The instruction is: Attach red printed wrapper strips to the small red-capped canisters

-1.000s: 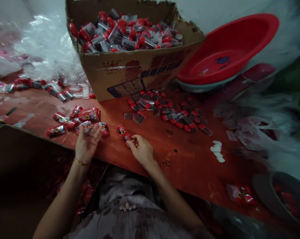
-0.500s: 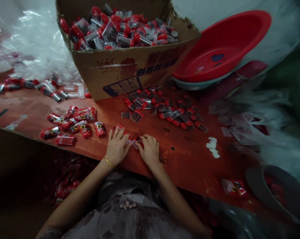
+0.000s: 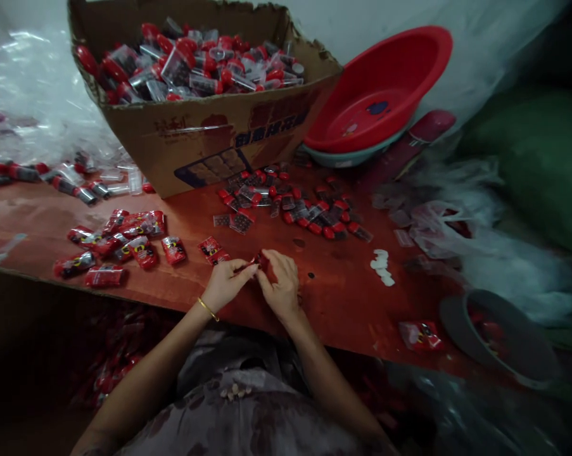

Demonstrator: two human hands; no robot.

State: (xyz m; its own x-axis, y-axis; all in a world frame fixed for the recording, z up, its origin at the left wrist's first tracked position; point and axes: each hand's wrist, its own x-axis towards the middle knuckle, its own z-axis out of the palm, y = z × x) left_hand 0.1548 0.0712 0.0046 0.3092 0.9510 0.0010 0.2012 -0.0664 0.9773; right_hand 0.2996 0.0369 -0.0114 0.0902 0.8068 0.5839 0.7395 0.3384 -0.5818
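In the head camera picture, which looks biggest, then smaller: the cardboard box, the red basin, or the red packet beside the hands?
1. cardboard box
2. red basin
3. red packet, by far the smallest

Small home packing workshop: worn red table (image 3: 352, 297), overflowing cardboard box (image 3: 204, 136) of capsules, loose plastic bags (image 3: 38, 82).

At the top of my view stands a cardboard box (image 3: 204, 136) heaped with clear, red-capped tubes (image 3: 195, 60). To its right a red basin (image 3: 381, 95) leans tilted. More tubes lie scattered at centre (image 3: 290, 206). Red packets (image 3: 119, 244) cluster at left. Small white discs (image 3: 381, 266) lie right of centre, and a grey bowl (image 3: 499, 339) sits at lower right.
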